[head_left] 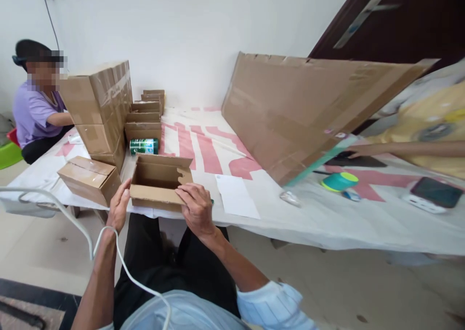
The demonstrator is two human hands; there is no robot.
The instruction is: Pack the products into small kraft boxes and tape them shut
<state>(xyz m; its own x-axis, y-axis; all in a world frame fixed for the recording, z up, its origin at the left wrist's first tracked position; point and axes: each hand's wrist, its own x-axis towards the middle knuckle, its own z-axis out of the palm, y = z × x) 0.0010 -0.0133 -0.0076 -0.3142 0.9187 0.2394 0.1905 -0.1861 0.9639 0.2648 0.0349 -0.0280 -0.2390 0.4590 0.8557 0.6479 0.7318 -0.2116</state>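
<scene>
An open cardboard box sits at the table's front edge, its inside facing up and its back flap raised. My left hand holds the box at its left end, thumb up near the corner. My right hand grips the right front corner, fingers bent over the rim beside a notched end flap. A green can with a printed label lies on its side just behind the box. To the left of my left hand is a closed, taped cardboard box.
Stacked taped boxes stand at the left, beside a row of open boxes. A large cardboard sheet leans across the table. White paper, a green-yellow roll and a phone lie right. People sit at both sides.
</scene>
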